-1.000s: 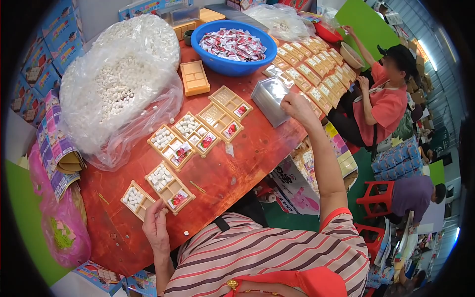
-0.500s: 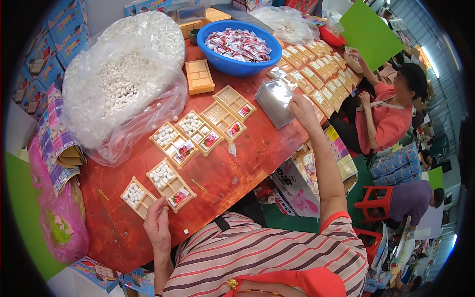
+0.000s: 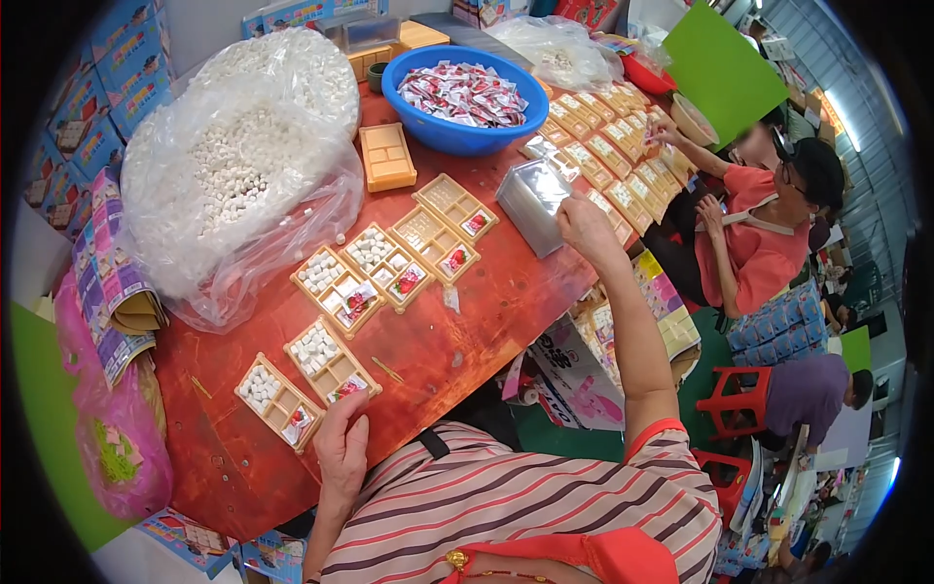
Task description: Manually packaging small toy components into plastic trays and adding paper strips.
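My right hand [image 3: 590,232] is closed at the right edge of a stack of clear plastic covers [image 3: 533,206], fingertips against its upper corner. My left hand [image 3: 341,450] is loosely open, fingers just over the near end of a tan compartment tray [image 3: 341,367] holding white cubes and a red-and-white sachet. Left of it, a similar tray [image 3: 275,401] has cubes and a sachet. Behind these, two trays [image 3: 340,285] [image 3: 387,263] hold cubes and sachets. Farther right, two more trays [image 3: 435,236] [image 3: 457,201] show sachets but no cubes.
A large plastic bag of white cubes [image 3: 233,165] fills the table's left side. Behind stand a blue basin of sachets [image 3: 465,97] and a stack of tan trays [image 3: 387,156]. Rows of filled trays [image 3: 613,146] lie at right, where a person in pink [image 3: 764,238] reaches over them.
My left hand has drawn back from the left tray, where a sachet now shows, and shifted right. My right hand has moved slightly down and left along the plastic stack.
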Motion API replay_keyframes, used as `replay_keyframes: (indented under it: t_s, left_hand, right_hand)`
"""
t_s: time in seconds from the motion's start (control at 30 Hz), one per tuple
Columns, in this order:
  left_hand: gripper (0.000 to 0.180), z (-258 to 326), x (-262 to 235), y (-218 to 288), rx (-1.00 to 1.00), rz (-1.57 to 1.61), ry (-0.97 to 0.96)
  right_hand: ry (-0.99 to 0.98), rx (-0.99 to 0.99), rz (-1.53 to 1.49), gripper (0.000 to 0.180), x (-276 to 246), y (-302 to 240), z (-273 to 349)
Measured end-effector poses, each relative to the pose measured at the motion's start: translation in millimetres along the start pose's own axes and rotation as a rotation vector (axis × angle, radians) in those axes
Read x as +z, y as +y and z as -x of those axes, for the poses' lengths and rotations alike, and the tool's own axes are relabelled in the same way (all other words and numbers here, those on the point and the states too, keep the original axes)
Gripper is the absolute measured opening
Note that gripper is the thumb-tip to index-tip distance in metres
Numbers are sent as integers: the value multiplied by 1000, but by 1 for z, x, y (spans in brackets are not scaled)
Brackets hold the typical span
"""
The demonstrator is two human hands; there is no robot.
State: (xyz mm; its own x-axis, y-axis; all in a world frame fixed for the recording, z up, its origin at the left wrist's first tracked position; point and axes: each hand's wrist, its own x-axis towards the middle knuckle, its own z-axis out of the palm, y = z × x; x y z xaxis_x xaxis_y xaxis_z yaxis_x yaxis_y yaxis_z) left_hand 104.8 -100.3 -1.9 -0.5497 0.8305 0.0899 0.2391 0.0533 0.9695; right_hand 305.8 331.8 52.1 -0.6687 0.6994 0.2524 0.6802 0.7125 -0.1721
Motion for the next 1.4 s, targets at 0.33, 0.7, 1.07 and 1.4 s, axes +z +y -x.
replay_keyframes:
  t_s: [0.33,0.7,1.07,1.4]
  left_hand:
    - [29,0,0,-1,-12,6,4]
    - [28,-4,1,8,28,4,15]
    - [30,1,-3,14,61,-39,29]
    - [30,-1,3,10,70,-36,-4]
  right_hand:
    - [-21,-36,39,21,-4,-6,-4]
    - [-148,-5,23,20,-11,-3,-13]
    - [-28,-54,-72,22,3,18,-14]
    - [92,44,-292,19,5,40,-15]
